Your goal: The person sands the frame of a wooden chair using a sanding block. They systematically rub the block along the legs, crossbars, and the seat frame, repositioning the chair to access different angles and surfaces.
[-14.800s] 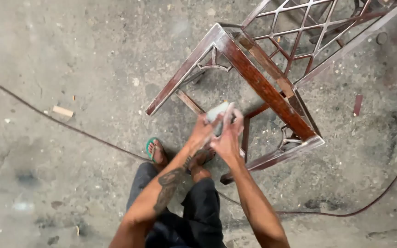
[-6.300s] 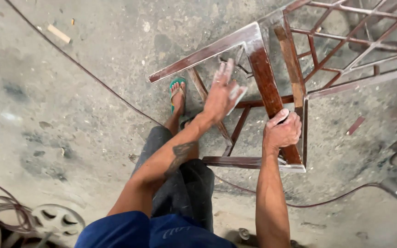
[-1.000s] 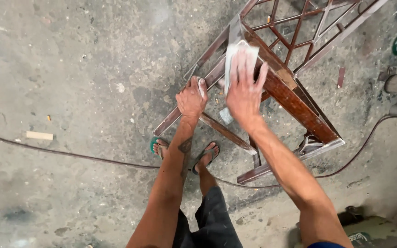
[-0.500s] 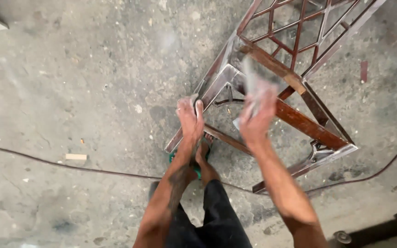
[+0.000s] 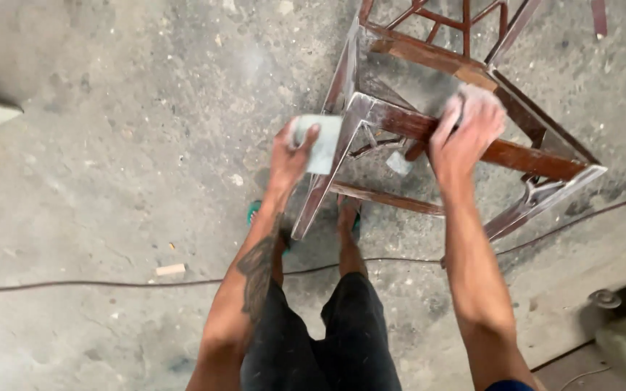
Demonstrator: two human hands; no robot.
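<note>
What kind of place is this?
Likely a furniture workshop: a dark-stained wooden frame being hand-sanded with sandpaper, on a dusty concrete floor with a wood offcut and a cable.

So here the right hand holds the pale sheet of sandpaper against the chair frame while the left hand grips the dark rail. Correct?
Not quite: the hands are swapped. The head view shows the left hand holding the pale sandpaper against the chair frame, while the right hand grips the dark rail.
</note>
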